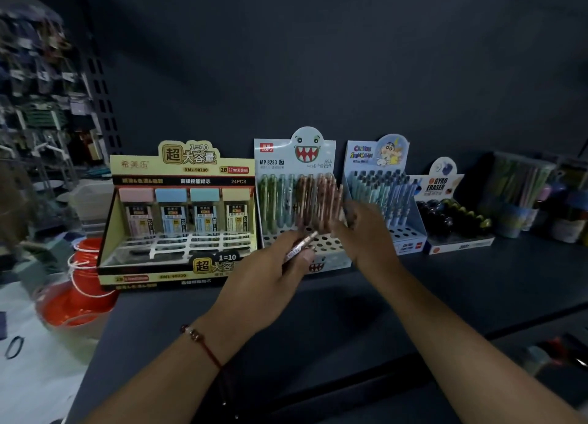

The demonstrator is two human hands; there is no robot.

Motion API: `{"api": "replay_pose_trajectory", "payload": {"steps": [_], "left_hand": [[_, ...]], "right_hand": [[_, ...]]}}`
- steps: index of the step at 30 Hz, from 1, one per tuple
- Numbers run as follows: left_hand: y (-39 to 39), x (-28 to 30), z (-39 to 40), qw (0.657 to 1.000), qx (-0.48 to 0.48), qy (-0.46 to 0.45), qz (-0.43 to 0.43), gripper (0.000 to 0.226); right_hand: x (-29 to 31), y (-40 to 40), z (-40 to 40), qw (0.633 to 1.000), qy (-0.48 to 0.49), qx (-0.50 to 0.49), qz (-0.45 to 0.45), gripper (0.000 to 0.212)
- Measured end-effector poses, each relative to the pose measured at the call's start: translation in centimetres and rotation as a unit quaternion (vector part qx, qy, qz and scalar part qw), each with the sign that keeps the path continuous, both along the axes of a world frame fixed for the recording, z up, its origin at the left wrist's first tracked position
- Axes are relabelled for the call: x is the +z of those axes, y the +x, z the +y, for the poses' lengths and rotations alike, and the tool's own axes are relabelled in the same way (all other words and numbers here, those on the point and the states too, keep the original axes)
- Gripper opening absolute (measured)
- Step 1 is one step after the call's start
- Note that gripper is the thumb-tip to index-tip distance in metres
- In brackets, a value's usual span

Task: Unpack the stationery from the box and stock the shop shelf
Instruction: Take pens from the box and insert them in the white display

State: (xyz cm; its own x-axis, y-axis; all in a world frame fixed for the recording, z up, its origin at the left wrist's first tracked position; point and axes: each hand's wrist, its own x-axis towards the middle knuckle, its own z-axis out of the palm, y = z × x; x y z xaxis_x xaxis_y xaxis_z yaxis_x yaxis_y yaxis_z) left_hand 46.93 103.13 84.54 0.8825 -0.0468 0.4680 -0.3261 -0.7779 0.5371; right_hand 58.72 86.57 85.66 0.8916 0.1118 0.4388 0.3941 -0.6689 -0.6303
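Note:
On the dark shelf (pixel 318 312) stands a pale blue monster-face pencil display box (pixel 296 159) with green and pink mechanical pencils upright in its back rows and empty holes in front. My left hand (pixel 270 274) pinches one pink mechanical pencil (pixel 300 245), tip pointing up-right, just in front of that box. My right hand (pixel 359 229) is raised over the box's right side, fingers among the standing pink pencils; it is blurred, so its hold is unclear.
A yellow lead-refill display box (pixel 178 207) stands left of the monster box. To the right are a blue cartoon pen display (pixel 381 194), a gyro eraser box (pixel 451 216) and cups of pens (pixel 515 194). Red buckets (pixel 82 283) sit at the left.

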Motion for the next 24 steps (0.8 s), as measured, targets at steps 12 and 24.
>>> {"api": "replay_pose_trajectory", "payload": {"steps": [12,24], "left_hand": [[-1.0,-0.2,-1.9,0.973,-0.166,-0.154,0.052,0.05],[-1.3,-0.1,-0.7,0.999,-0.017,-0.01,0.032,0.047]], "right_hand": [[-1.3,-11.6,-0.1,0.82,0.449,0.164,0.314,0.022],[1.5,-7.4,-4.4,0.836,0.508,0.09,0.186,0.013]]}}
